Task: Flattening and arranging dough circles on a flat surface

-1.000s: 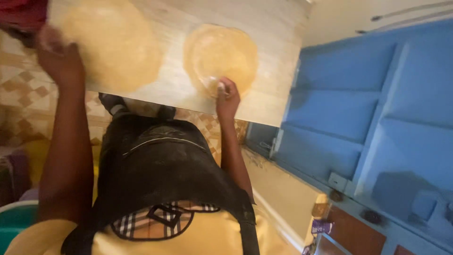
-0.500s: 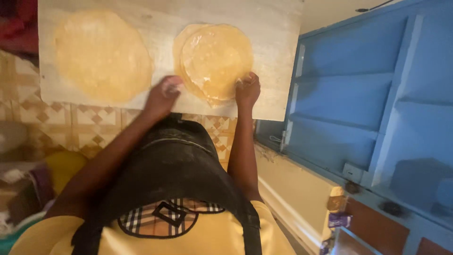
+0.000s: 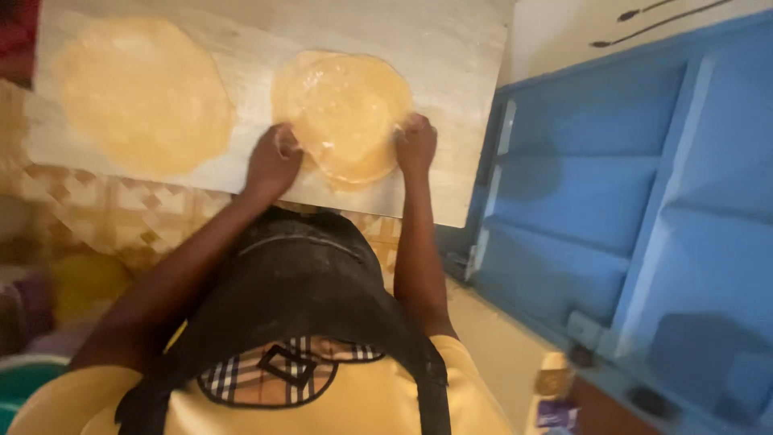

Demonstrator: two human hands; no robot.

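Note:
Two thin round sheets of pale yellow dough lie on a light wooden board (image 3: 451,72). The right dough sheet (image 3: 342,109) looks shiny and sits between my hands. My left hand (image 3: 272,161) pinches its near-left edge, fingers closed on the rim. My right hand (image 3: 415,145) grips its right edge the same way. The left dough sheet (image 3: 145,93) lies flat and untouched further left on the board.
A blue panelled door (image 3: 644,201) stands to the right of the board. Patterned tan floor tiles (image 3: 121,217) show below the board's near edge. A yellow object (image 3: 84,282) and a teal basin rim (image 3: 24,379) sit at lower left. My black apron fills the lower middle.
My left hand left the left dough sheet and came across to the right sheet's left edge. My right hand shifted to that sheet's right edge. The camera view moved closer.

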